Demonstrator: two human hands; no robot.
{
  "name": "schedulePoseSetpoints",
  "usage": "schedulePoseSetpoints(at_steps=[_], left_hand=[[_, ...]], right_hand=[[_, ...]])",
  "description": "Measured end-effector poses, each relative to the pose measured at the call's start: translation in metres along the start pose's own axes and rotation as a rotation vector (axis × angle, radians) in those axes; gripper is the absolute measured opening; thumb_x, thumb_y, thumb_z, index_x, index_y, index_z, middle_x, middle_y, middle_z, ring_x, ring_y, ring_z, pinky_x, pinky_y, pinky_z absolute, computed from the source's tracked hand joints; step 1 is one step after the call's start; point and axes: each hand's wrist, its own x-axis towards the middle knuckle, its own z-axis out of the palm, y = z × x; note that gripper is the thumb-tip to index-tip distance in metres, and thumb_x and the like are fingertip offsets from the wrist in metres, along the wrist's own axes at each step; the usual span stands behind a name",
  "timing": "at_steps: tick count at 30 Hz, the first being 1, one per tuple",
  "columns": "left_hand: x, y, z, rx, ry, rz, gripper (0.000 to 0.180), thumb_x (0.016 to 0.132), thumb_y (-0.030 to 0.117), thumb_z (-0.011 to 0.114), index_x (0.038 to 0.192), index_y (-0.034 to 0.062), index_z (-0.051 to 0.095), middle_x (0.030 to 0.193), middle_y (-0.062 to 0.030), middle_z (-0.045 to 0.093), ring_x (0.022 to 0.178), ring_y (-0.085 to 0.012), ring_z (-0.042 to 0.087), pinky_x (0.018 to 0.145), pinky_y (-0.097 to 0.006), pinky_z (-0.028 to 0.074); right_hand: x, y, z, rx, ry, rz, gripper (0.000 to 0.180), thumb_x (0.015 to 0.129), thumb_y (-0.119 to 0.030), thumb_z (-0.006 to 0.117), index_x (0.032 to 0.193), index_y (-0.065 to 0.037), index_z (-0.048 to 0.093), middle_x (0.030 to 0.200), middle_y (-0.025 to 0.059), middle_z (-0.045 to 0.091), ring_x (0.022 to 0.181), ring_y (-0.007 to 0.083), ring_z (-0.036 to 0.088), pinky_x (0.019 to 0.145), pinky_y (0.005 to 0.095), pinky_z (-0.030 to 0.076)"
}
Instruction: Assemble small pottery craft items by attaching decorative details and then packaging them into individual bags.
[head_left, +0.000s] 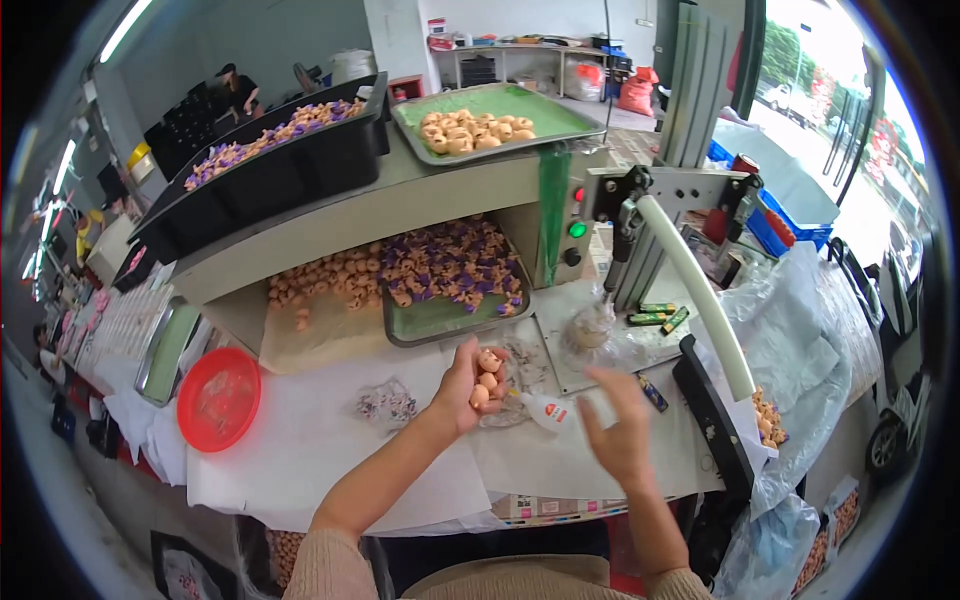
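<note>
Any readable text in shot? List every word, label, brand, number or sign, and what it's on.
None I can quote reliably.
White bottle: red-orange label print, too small.
Green packs by the press: markings too small.
Printed paper along the table's front edge: too blurred.
Tan round pieces in the left hand: no lettering visible.

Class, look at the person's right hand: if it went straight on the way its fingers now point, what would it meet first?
The right hand would probably meet the clear plastic wrapping first, though blur leaves depth uncertain.
</note>
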Motion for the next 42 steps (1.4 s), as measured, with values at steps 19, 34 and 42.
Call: schedulePoseSetpoints(at_steps=[19,34,42], left_hand=[[-0.094,-0.052,-0.072,-0.276,-0.024,0.04,0.033,0.092,0.004,0.057,0.125,0.0073,0.053,0.119,-0.0103,0.056,0.093,-0.0144,0.06,0.052,-0.016,0.046],[-0.087,-0.074,-0.074,-0.312,-0.026,0.001,0.027,0.089,-0.001,0.057,0.114,0.0086,0.057,0.122,-0.0096,0.058,0.11,-0.0184,0.06,0.075,-0.019,0.056],[-0.081,-0.076,-0.066,-0.366,-0.018,0.008,0.031,0.089,0.002,0.058,0.119,0.0045,0.053,0.119,-0.009,0.057,0.114,-0.0209,0.057,0.08,-0.02,0.056]], right_hand=[[-0.069,-0.004,0.058,0.536,-0.281,0.559,0.044,0.079,-0.017,0.076,0.116,0.0,0.059,0.096,0.0054,0.061,0.084,0.0097,0.058,0.07,0.0235,0.048],[-0.081,-0.019,0.051,0.444,-0.036,0.236,0.036,0.065,-0.008,0.085,0.09,-0.002,0.06,0.085,0.0051,0.057,0.071,0.0137,0.053,0.061,0.0267,0.043],[-0.08,-0.014,0.052,0.293,0.012,0.131,0.04,0.063,-0.015,0.086,0.092,-0.004,0.062,0.078,0.0067,0.058,0.068,0.0189,0.053,0.059,0.0296,0.043]])
